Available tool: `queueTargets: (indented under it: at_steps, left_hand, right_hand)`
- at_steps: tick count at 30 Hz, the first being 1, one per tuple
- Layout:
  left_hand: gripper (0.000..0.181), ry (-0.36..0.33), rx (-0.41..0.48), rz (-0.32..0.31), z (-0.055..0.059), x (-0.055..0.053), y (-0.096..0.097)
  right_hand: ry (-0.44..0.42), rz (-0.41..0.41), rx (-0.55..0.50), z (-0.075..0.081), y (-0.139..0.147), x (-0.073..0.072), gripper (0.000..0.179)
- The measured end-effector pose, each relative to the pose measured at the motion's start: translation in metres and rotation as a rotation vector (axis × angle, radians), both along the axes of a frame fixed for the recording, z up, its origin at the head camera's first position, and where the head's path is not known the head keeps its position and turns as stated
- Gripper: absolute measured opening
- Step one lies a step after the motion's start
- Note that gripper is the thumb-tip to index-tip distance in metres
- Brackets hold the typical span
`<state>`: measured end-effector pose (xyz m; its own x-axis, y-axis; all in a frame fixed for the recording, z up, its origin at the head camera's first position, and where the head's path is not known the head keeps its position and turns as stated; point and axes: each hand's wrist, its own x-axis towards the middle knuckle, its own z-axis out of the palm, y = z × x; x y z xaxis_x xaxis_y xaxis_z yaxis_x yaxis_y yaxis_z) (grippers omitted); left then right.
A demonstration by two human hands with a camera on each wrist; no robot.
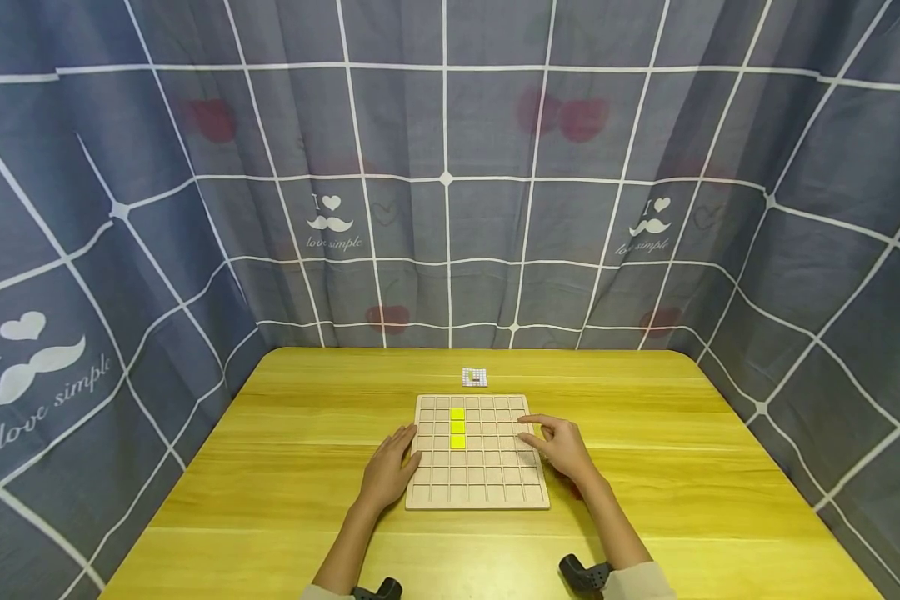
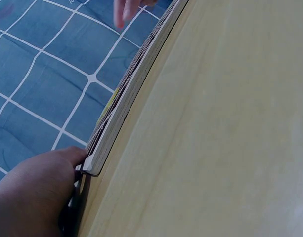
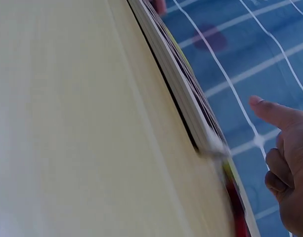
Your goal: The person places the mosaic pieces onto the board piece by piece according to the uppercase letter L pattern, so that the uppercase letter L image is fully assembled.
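A pale wooden board (image 1: 487, 475) with a grid of square cells lies on the table. In its upper left part, three yellow squares (image 1: 457, 427) sit in one column. My left hand (image 1: 390, 471) rests along the board's left edge, fingers straight and thumb at the rim; in the left wrist view this hand (image 2: 42, 180) reaches the board's corner (image 2: 94, 165). Over the right edge hovers my right hand (image 1: 566, 448), index finger and thumb apart with nothing between them. The right wrist view shows this hand (image 3: 289, 163) with its other fingers curled in.
Behind the board lies a small card (image 1: 474, 377) printed with a grid. Something red (image 3: 238, 212) is beside the board's right side, mostly hidden under my right hand in the head view. A checked curtain (image 1: 450, 217) surrounds the yellow wooden table (image 1: 270, 475).
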<state>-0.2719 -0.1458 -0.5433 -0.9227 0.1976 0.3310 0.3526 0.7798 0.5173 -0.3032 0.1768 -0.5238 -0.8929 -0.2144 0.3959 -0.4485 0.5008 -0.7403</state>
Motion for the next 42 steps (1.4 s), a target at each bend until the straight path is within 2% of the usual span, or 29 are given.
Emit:
queueTargets:
  at_steps: [5, 10, 14, 19, 24, 30, 34, 38, 42]
  left_hand:
    - [0.05, -0.003, 0.002, 0.001, 0.0, 0.0, 0.001]
    - [0.05, -0.009, 0.008, 0.005, 0.001, 0.001, 0.0]
    - [0.05, -0.003, 0.001, 0.009, 0.001, 0.001, 0.0]
    - [0.05, 0.008, 0.008, 0.003, 0.0, 0.0, 0.0]
    - [0.049, 0.017, 0.003, 0.004, 0.001, 0.0, 0.001]
    - [0.049, 0.005, -0.003, 0.001, 0.002, 0.0, 0.001]
    - [0.05, 0.001, -0.003, 0.006, 0.002, 0.0, 0.0]
    - [0.05, -0.001, -0.005, 0.006, 0.003, 0.0, 0.0]
    - [0.05, 0.001, -0.003, 0.006, 0.002, 0.0, 0.001]
  right_hand:
    - [-0.1, -0.03, -0.001, -0.003, 0.036, 0.004, 0.03]
    - [-0.164, 0.048, 0.048, -0.006, 0.058, 0.006, 0.033]
    - [-0.154, 0.102, 0.116, -0.007, 0.063, 0.004, 0.031]
    - [-0.161, 0.086, 0.193, -0.008, 0.065, 0.003, 0.026]
    - [-0.195, 0.051, 0.201, -0.008, 0.063, 0.004, 0.026]
    - [-0.179, -0.05, 0.166, -0.009, 0.057, 0.003, 0.029]
    - [-0.131, -0.066, 0.151, -0.003, 0.043, 0.002, 0.027]
    - [-0.076, -0.022, 0.144, 0.003, 0.015, 0.003, 0.026]
    - [-0.032, 0.087, 0.158, 0.006, -0.019, 0.008, 0.026]
